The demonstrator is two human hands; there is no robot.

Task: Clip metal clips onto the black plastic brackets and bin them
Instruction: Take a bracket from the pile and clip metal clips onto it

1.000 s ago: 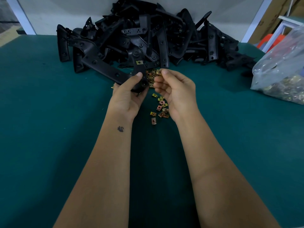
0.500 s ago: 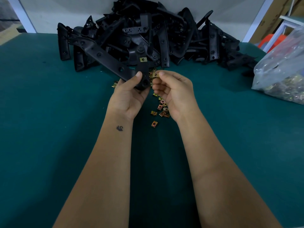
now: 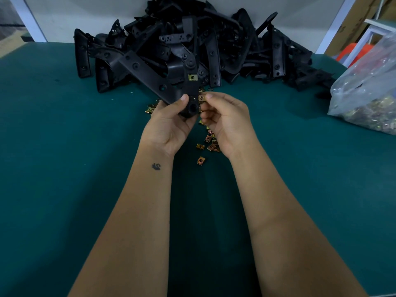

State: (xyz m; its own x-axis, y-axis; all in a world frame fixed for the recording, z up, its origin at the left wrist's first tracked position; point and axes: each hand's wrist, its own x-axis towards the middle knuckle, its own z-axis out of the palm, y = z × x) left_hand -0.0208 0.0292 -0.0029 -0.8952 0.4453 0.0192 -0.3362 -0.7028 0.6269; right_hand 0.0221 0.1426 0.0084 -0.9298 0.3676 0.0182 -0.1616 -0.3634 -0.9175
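My left hand (image 3: 169, 125) grips the lower end of a black plastic bracket (image 3: 150, 76), thumb on top. One brass-coloured metal clip (image 3: 192, 77) sits on the bracket's upper arm. My right hand (image 3: 227, 118) pinches a second metal clip (image 3: 201, 97) against the bracket's right edge, just beside the left thumb. Several loose clips (image 3: 209, 144) lie on the green table under and between my hands.
A big heap of black brackets (image 3: 214, 39) fills the back of the green table (image 3: 64, 168). A clear plastic bag of clips (image 3: 368, 99) lies at the right edge. White frame posts and cardboard stand behind the table.
Both hands lifted the bracket slightly up and away from me. The right hand brought its clip in against the bracket's edge.
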